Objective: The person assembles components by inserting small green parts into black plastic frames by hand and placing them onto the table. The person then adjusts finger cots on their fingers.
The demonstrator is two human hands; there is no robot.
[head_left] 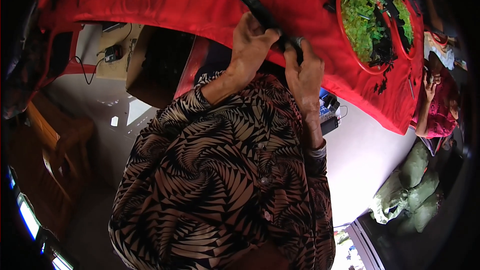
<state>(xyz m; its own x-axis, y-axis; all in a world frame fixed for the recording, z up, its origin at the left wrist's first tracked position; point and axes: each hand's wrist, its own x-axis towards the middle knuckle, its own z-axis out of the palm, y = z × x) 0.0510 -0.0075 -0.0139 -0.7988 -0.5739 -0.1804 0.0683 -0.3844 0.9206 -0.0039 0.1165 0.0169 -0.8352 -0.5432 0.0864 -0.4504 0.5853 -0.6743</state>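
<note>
A long, narrow black strip (260, 12), slightly shiny, runs slantwise between my two hands above the near edge of the red-covered table (195, 0). My left hand (251, 42) is closed on its middle, thumb and fingers pinching it, and its far end sticks out beyond. The other end lies in my right hand (305, 69), whose fingers are bent around it. A small greyish bit shows at the right fingertips, too small to name. What kind of thing the strip is, I cannot make out.
Right of my hands stands a round red tray (342, 32) of small green pieces and black bits, with a second red tray (414, 52) beside it. Another person (440, 105) sits at the far right. An open cardboard box (137, 67) and filled sacks (415, 190) are on the floor.
</note>
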